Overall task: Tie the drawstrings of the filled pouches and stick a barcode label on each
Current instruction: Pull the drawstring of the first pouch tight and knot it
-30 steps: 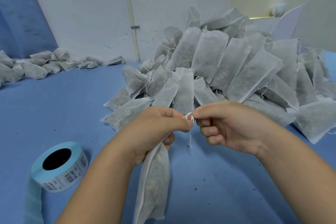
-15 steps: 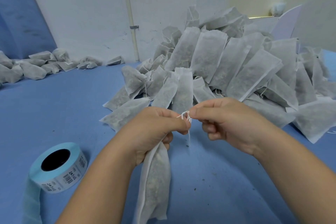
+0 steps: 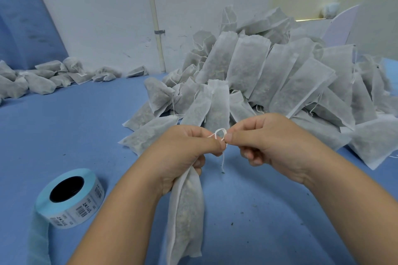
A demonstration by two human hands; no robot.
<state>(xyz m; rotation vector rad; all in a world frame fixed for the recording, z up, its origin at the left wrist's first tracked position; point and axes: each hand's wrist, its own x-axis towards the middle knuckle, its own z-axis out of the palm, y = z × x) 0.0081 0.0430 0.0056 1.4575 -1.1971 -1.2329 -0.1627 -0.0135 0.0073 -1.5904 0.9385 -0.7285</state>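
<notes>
Pouches heap on blue tabletop by white wall; left hand grips one pouch, right hand pinches its drawstring.

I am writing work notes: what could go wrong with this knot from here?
The string loop pinched between the left hand and right hand is small and open; it may slip before the knot tightens. The pouch is held by its neck in the left hand; a hard pull might tear it.
</notes>
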